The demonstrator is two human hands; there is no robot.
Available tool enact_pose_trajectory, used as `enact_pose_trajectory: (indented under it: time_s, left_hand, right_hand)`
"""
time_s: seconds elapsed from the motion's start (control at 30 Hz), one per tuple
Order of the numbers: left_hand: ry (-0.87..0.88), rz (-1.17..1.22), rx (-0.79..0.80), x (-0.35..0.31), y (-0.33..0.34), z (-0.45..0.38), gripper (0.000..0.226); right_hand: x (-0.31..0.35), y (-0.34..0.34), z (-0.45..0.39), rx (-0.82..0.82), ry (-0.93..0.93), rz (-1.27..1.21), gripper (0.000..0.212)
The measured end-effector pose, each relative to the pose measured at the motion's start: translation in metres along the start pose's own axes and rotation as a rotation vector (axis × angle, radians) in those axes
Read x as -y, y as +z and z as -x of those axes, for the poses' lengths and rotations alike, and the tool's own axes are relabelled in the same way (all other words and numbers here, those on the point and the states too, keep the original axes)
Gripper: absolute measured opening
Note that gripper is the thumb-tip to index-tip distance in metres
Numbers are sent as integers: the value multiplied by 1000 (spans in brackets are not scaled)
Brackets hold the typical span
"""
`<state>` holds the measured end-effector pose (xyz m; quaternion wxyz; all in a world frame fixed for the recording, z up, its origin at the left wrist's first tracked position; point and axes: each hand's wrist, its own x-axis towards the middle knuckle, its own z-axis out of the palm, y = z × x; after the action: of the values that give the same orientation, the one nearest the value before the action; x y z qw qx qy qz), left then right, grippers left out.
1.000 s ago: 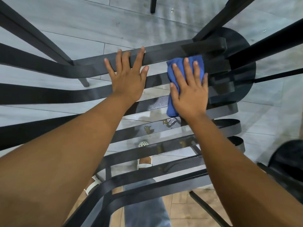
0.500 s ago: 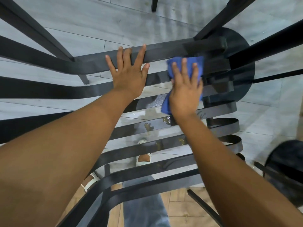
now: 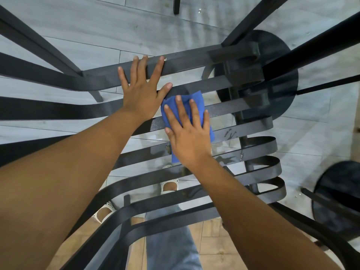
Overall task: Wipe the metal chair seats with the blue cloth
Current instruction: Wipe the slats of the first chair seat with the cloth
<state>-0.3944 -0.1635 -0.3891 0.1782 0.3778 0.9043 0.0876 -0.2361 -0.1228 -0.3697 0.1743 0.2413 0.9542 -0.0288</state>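
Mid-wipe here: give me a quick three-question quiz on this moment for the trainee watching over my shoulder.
1. True or false: the right hand presses the blue cloth flat with straight fingers.
2. Multiple choice: the left hand is A) lifted off the chair, B) resting flat on the metal slats, C) gripping the cloth.
3. Fill in: seen through the gaps in the seat, the person wears white ____.

Key: 1 true; 2 B; 3 sandals.
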Motion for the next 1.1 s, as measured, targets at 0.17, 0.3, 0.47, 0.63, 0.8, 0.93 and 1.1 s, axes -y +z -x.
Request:
enact_pose_trajectory:
  time_s: [0.17, 0.3, 0.47, 0.63, 0.8, 0.93, 1.1]
  left_hand:
    - [103, 43, -50, 8, -1, 6, 62]
    - [196, 39, -115, 24, 5, 29, 49]
    - [41, 75, -153, 33, 8, 59, 43]
    - [4, 29, -141, 41, 13, 63, 54]
    - [-44, -9, -137, 37, 14, 59, 44]
    - [-58, -29, -112, 33, 11, 59, 43]
    - [-85, -52, -83, 31, 11, 59, 43]
  right_hand:
    - [-51, -2, 4, 18, 60, -8, 54]
    - [-54, -5, -2, -7, 227, -110, 49]
    - [-5, -8, 5, -258, 179, -134, 42]
    - [17, 2, 3, -174, 63, -24, 54]
    - [-15, 10, 2, -115, -89, -8, 57]
    - [-74, 4, 6, -66, 81, -19, 58]
    - [-69, 0, 8, -46, 317, -93, 55]
